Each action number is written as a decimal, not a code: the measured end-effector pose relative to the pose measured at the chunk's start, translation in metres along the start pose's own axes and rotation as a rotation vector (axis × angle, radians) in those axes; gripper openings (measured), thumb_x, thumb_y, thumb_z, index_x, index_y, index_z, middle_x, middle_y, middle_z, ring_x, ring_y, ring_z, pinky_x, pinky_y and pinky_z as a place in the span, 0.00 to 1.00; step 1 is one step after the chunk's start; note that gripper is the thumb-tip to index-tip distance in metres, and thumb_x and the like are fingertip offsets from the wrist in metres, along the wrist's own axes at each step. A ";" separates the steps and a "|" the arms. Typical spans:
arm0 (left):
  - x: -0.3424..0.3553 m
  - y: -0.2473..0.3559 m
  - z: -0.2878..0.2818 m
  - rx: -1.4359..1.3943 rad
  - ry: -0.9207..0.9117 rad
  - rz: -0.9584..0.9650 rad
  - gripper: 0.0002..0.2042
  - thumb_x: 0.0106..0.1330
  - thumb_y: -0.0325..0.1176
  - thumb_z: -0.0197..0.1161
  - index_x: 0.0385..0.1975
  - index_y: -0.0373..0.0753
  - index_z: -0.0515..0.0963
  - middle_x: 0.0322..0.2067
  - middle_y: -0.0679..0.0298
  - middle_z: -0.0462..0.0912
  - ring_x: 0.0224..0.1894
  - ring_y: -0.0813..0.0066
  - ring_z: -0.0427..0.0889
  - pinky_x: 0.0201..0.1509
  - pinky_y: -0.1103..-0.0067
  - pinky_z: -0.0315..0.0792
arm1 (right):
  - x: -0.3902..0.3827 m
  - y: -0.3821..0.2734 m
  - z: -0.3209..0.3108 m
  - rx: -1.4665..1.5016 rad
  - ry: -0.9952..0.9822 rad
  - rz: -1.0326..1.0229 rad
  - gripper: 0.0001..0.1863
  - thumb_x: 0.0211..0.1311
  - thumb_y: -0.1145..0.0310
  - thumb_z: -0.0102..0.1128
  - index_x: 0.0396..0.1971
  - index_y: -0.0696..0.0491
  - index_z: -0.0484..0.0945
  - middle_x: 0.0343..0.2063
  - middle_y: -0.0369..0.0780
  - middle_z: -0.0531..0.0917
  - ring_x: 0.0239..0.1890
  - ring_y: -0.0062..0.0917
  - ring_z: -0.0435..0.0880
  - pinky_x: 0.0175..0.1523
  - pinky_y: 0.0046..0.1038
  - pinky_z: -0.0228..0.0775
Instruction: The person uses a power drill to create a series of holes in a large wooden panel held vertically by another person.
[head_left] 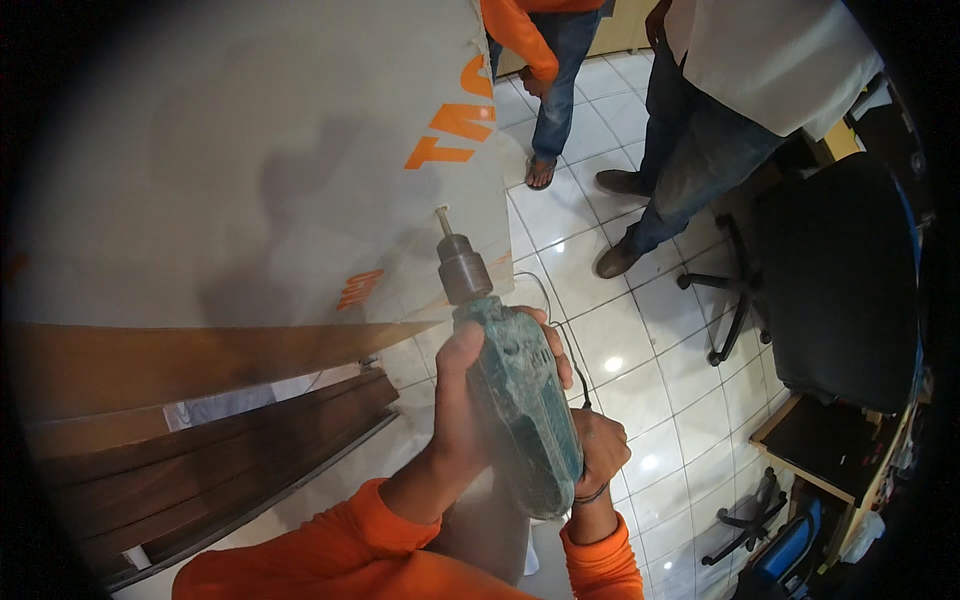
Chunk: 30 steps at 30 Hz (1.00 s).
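A dusty green power drill (pixel 520 420) with a dark cord points away from me at a pale board (pixel 250 150) marked with orange printing. Its bit (pixel 443 222) meets the board at a small spot near the right edge. My left hand (pixel 460 390) is wrapped round the front of the drill body, with fingertips showing on the far side. My right hand (pixel 598 455) grips the rear of the drill, partly hidden behind the body. Both sleeves are orange.
Wooden boards (pixel 210 450) lie below the panel at left. Two people stand on the tiled floor (pixel 630 400): one in orange (pixel 550 80), one in a white shirt (pixel 750 50). A black office chair (pixel 830 280) and a desk (pixel 820 445) are at right.
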<state>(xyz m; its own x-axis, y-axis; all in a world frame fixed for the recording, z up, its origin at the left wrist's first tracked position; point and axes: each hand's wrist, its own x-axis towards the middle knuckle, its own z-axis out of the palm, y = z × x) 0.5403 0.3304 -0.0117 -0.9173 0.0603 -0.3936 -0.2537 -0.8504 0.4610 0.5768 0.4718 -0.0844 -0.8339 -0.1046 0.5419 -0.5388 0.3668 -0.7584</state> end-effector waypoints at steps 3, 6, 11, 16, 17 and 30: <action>0.008 0.001 -0.006 -0.008 0.003 0.009 0.35 0.60 0.65 0.48 0.49 0.35 0.69 0.37 0.55 0.75 0.37 0.63 0.80 0.34 0.71 0.77 | 0.005 0.000 0.003 -0.009 -0.011 0.032 0.17 0.50 0.57 0.67 0.24 0.58 0.79 0.18 0.41 0.80 0.19 0.30 0.82 0.25 0.25 0.72; 0.006 -0.001 -0.008 0.101 -0.015 0.032 0.37 0.61 0.67 0.47 0.50 0.34 0.68 0.37 0.54 0.75 0.36 0.63 0.81 0.31 0.72 0.80 | -0.004 -0.003 -0.001 -0.042 -0.025 0.066 0.19 0.43 0.56 0.71 0.27 0.56 0.80 0.21 0.40 0.82 0.21 0.31 0.83 0.27 0.26 0.74; 0.001 -0.001 0.003 0.170 0.012 0.044 0.37 0.61 0.67 0.46 0.51 0.34 0.67 0.37 0.55 0.75 0.36 0.64 0.81 0.32 0.72 0.79 | -0.004 -0.005 -0.003 -0.020 0.010 0.040 0.19 0.47 0.56 0.71 0.27 0.57 0.81 0.21 0.41 0.82 0.20 0.30 0.83 0.26 0.25 0.73; 0.010 0.001 0.001 0.066 0.047 0.046 0.37 0.60 0.67 0.47 0.51 0.34 0.67 0.37 0.55 0.75 0.36 0.64 0.81 0.33 0.72 0.80 | 0.004 -0.001 0.004 0.026 0.002 0.055 0.18 0.46 0.58 0.71 0.26 0.58 0.80 0.20 0.41 0.82 0.20 0.31 0.83 0.26 0.24 0.74; 0.010 0.002 -0.002 0.078 0.046 0.052 0.37 0.60 0.67 0.48 0.51 0.34 0.67 0.37 0.54 0.75 0.36 0.63 0.81 0.33 0.72 0.80 | 0.003 0.000 0.006 0.019 0.011 0.036 0.17 0.46 0.58 0.72 0.26 0.58 0.80 0.19 0.41 0.81 0.20 0.31 0.83 0.26 0.24 0.74; 0.009 0.005 -0.008 0.005 -0.078 0.048 0.30 0.60 0.55 0.57 0.52 0.36 0.66 0.39 0.56 0.74 0.39 0.63 0.79 0.42 0.70 0.76 | 0.001 -0.007 0.009 0.010 -0.018 0.088 0.18 0.44 0.59 0.73 0.26 0.58 0.80 0.21 0.41 0.82 0.19 0.29 0.83 0.26 0.25 0.73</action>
<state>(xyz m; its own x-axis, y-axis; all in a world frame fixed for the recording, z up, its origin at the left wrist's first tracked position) 0.5336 0.3222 -0.0194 -0.9496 0.0599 -0.3077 -0.2098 -0.8507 0.4819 0.5788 0.4612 -0.0822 -0.8799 -0.0887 0.4668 -0.4647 0.3656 -0.8064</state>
